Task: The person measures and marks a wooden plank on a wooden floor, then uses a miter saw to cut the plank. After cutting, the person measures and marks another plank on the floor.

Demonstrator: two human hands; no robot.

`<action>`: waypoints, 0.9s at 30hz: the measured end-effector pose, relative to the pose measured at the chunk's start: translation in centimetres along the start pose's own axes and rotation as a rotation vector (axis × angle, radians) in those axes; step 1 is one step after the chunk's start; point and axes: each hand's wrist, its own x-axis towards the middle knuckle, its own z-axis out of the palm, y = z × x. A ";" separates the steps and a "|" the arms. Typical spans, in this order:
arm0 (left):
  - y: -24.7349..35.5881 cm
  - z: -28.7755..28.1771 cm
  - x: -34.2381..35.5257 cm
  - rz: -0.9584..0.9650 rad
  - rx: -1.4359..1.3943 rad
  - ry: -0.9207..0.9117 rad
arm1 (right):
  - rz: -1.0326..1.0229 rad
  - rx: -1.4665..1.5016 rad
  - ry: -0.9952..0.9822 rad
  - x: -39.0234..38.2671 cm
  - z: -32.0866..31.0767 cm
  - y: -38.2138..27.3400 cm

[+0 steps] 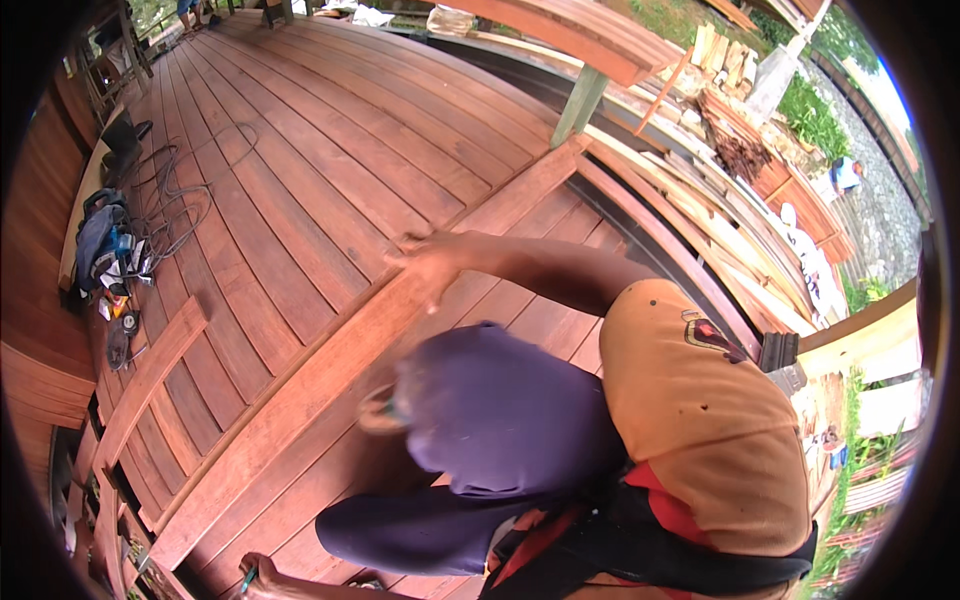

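I have a broad deck of red-brown wooden planks (pixel 300 130) filling most of my view. Along its right side lies a jumble of long, pale and reddish loose timber (pixel 740 225), with a thick reddish wooden slab (pixel 600 35) on a grey-green post (pixel 581 105) near its far end. The wearer's orange shirt (pixel 690 440) and dark purple trousers (pixel 520 400) take up the lower right, knees bent over the planks.

A long, straight, reddish-brown wooden board (pixel 310 365) runs diagonally across the deck from lower left to upper right, just beside the knees. A shorter, loose reddish board (pixel 150 380) lies at the left, near tangled dark cables (pixel 180 190) and a blue and black power tool (pixel 112 240).

I see the right hand (pixel 430 262) open, fingers spread, over the upper part of the long board and apparently touching it. The left hand (pixel 262 577), near the board's lower end, is curled around a small teal object (pixel 249 579), too small for me to identify.
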 end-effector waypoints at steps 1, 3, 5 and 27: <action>-0.3 0.3 0.2 -0.004 0.022 0.008 | 0.045 -0.059 0.087 -0.3 2.1 1.1; -0.2 1.0 0.8 -0.001 0.008 0.020 | 0.104 -0.048 0.090 -0.4 4.0 3.1; -1.0 1.3 1.6 -0.014 0.001 0.039 | 0.220 0.096 0.120 -2.3 6.7 6.3; -4.5 1.6 2.7 0.236 0.136 -0.226 | 0.331 -0.180 0.264 -6.1 13.0 15.2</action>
